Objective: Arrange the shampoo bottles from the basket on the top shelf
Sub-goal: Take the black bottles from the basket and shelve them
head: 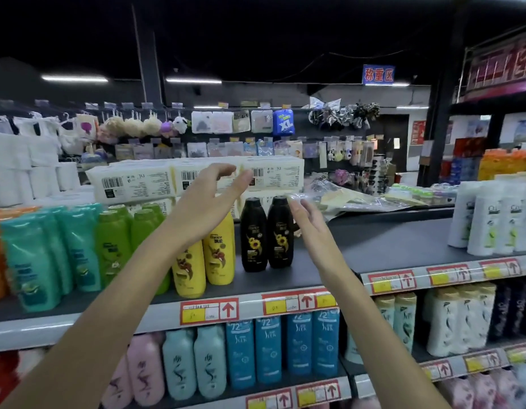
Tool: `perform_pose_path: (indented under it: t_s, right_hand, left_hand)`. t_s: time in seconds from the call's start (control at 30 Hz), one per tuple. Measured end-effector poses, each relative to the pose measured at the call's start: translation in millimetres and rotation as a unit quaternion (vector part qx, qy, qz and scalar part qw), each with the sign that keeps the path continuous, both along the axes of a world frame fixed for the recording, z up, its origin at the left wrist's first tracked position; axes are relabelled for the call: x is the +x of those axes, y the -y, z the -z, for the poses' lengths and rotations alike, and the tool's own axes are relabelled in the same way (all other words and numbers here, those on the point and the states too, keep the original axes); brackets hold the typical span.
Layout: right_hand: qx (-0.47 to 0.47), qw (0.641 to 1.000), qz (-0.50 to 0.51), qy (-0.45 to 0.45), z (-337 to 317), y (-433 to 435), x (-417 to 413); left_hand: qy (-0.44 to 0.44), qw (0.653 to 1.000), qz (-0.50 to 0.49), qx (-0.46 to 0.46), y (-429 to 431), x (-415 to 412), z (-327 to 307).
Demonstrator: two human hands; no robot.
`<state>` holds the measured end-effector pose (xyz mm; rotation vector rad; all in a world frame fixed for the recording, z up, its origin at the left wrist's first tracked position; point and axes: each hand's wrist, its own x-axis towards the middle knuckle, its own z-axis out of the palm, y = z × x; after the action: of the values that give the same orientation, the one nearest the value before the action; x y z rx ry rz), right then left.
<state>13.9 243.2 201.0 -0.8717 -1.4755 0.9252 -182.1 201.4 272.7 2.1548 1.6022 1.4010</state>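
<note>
The left hand (pixel 208 199) is open, fingers spread and slightly curved, holding nothing, raised above the yellow plastic bottles (pixel 219 252). The right hand (pixel 310 222) is open and empty, fingers straight, just beside the black plastic shampoo bottles with sunflower labels (pixel 253 236); contact cannot be determined. Both forearms reach forward and upward. The two black bottles stand upright, side by side, on the dark grey top shelf (pixel 380 240).

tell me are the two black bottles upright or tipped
Upright: both black bottles stand on the top shelf, caps up, side by side.
</note>
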Motion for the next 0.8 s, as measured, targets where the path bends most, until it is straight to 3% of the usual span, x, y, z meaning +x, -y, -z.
perform_pose_path:
  t_s: [0.17,0.3,0.53,0.63,0.8]
  right_hand:
    - [-0.004,1.0,-0.014,-0.016,-2,41,-3]
    - [-0.032,0.998,-0.015,-0.058,3,95,-12]
    - [-0.187,0.978,-0.021,-0.089,30,183,-46]
    - [-0.237,0.968,-0.032,-0.072,53,204,-59]
    - [-0.304,0.951,-0.029,-0.051,100,234,-73]
  left_hand:
    - [0.164,0.986,0.029,-0.027,51,-10,13]
    - [0.242,0.968,0.052,-0.042,99,-24,35]
    - [0.305,0.944,0.041,-0.12,165,-50,104]
    - [0.359,0.911,0.042,-0.199,165,-60,131]
    - [0.355,0.905,0.028,-0.233,199,-75,202]
